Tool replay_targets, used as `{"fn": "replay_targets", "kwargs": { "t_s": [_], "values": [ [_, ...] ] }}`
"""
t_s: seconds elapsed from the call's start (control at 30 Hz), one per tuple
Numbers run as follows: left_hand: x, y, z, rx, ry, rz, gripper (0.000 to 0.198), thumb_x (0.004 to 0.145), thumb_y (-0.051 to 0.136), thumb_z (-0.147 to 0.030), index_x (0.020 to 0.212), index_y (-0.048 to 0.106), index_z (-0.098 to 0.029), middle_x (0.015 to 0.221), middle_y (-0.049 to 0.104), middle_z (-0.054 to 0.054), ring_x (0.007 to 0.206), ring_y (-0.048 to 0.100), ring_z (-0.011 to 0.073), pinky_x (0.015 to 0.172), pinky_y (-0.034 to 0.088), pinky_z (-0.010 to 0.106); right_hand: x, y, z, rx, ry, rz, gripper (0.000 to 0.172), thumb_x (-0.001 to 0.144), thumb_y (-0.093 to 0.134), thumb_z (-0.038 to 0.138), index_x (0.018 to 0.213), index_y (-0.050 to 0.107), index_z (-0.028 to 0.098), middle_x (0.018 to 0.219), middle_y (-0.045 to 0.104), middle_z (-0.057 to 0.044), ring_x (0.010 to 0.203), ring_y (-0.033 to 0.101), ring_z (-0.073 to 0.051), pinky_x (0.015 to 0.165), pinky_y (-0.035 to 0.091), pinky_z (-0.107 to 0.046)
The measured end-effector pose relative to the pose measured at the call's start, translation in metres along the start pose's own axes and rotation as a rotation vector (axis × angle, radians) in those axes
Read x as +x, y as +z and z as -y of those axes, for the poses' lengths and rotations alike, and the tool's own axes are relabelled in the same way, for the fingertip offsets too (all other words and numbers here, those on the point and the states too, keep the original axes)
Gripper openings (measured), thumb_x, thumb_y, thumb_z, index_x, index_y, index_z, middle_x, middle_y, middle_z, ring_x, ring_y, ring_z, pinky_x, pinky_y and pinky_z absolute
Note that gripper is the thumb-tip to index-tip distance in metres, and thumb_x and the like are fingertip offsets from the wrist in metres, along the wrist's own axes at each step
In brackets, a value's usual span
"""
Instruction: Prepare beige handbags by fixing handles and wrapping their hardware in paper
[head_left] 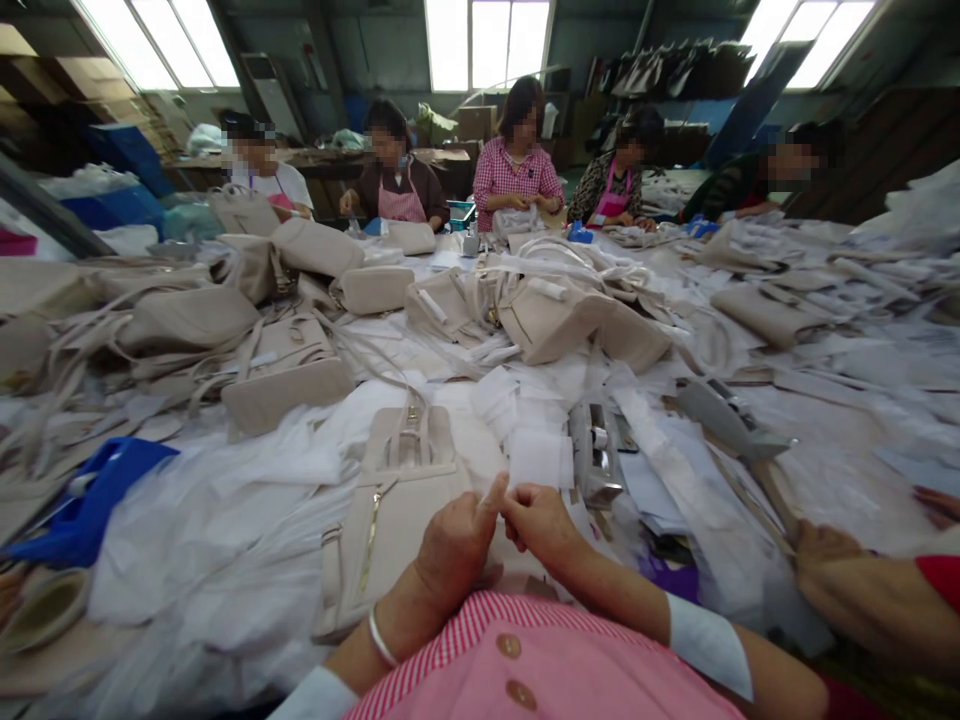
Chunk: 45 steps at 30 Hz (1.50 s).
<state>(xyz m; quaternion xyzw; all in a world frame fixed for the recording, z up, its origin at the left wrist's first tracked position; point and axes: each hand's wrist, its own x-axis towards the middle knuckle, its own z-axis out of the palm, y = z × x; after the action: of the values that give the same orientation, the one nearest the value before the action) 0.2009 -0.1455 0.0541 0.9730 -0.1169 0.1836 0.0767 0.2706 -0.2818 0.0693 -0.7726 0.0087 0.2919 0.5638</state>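
Observation:
Low in the centre, my left hand (456, 545) is closed, its thumb pointing up beside my right hand. My right hand (541, 520) is closed too, its fingertips pinched against the tip of my left thumb. Whatever is between the fingers is too small to make out. Just left of and behind my left hand lies a beige bag (401, 525) with a gold zipper and straps. White paper sheets (538, 458) lie just beyond my hands. A grey metal tape dispenser (596, 455) stands to their right.
Beige bags (289, 390) and white wrapping (217, 540) cover the table. A blue dispenser (97, 500) and a tape roll (45, 608) are at left, a second grey dispenser (731, 415) at right. Another person's hand (829, 550) reaches in from the right; several people work across the table.

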Motion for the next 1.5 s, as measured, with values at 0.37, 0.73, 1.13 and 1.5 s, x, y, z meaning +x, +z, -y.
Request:
{"fn": "replay_targets", "kwargs": {
  "t_s": [0.37, 0.73, 1.13, 1.5],
  "values": [
    [0.005, 0.004, 0.002, -0.378, -0.339, -0.001, 0.025, 0.092, 0.047, -0.02, 0.11, 0.063, -0.011, 0.087, 0.069, 0.01, 0.081, 0.066, 0.0216, 0.076, 0.054, 0.035, -0.009, 0.0, -0.002, -0.061, -0.183, 0.031, 0.021, 0.08, 0.056, 0.032, 0.069, 0.065, 0.016, 0.058, 0.064, -0.001, 0.044, 0.054, -0.011, 0.044, 0.04, -0.021],
    [0.015, -0.015, 0.009, -1.135, -0.689, 0.138, 0.033, 0.09, 0.053, -0.033, 0.113, 0.067, -0.015, 0.081, 0.068, 0.004, 0.071, 0.06, 0.0159, 0.067, 0.05, 0.027, 0.007, 0.008, -0.01, 0.011, -0.131, -0.082, 0.019, 0.076, 0.064, 0.035, 0.074, 0.054, 0.019, 0.053, 0.059, 0.004, 0.039, 0.048, -0.01, 0.04, 0.036, -0.021],
    [0.009, -0.007, 0.028, -2.057, -0.989, 0.306, 0.038, 0.083, 0.069, -0.037, 0.114, 0.058, -0.016, 0.087, 0.062, 0.003, 0.058, 0.056, 0.0084, 0.059, 0.054, 0.027, 0.025, -0.014, -0.004, -0.027, -0.576, 0.299, 0.019, 0.087, 0.054, 0.025, 0.083, 0.071, 0.018, 0.078, 0.068, -0.001, 0.074, 0.058, -0.014, 0.074, 0.045, -0.025],
    [0.006, -0.007, 0.024, -2.152, -0.944, 0.284, 0.056, 0.083, 0.069, -0.036, 0.133, 0.051, -0.018, 0.076, 0.064, 0.003, 0.05, 0.055, 0.0085, 0.052, 0.053, 0.026, 0.037, -0.007, -0.003, 0.323, -0.269, 0.512, 0.037, 0.07, 0.076, 0.046, 0.083, 0.072, 0.012, 0.058, 0.058, 0.002, 0.053, 0.044, -0.009, 0.052, 0.033, -0.022]
  ]
}}
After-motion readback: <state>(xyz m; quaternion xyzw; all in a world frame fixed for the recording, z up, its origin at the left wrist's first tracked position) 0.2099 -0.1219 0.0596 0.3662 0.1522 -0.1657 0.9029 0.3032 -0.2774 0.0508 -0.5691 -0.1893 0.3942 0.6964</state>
